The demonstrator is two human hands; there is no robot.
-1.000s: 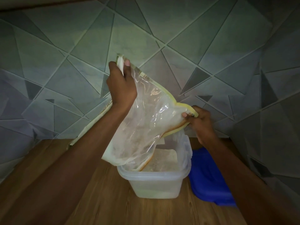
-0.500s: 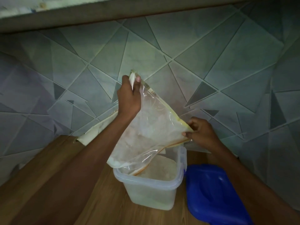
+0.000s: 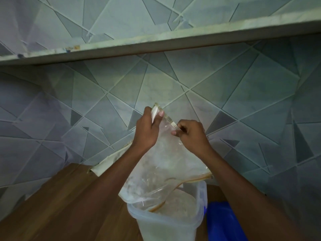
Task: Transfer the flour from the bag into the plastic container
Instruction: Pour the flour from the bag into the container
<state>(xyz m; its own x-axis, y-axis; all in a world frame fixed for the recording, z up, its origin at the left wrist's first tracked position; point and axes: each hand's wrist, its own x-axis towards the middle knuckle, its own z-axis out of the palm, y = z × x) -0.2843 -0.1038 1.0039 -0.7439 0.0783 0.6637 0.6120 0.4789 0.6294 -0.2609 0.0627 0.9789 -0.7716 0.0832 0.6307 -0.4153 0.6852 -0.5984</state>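
A clear plastic flour bag (image 3: 161, 164) with a yellowish edge hangs upside down, its open mouth dipping into the translucent plastic container (image 3: 173, 226). Pale flour (image 3: 180, 204) fills the container near its rim. My left hand (image 3: 147, 131) grips the bag's raised bottom corner between thumb and fingers. My right hand (image 3: 191, 134) pinches the same bottom edge just to the right, close to my left hand. Only a dusting of flour clings inside the bag.
The container stands on a brown wooden counter (image 3: 60, 206). A blue lid (image 3: 224, 221) lies right of it. A cloth or paper edge (image 3: 111, 162) lies at the back by the tiled wall (image 3: 225, 101). A shelf edge (image 3: 156, 42) runs overhead.
My right hand left the bag's lower mouth edge and rose to pinch the top edge beside my left hand. The bag now hangs more upright. The view tilted upward.
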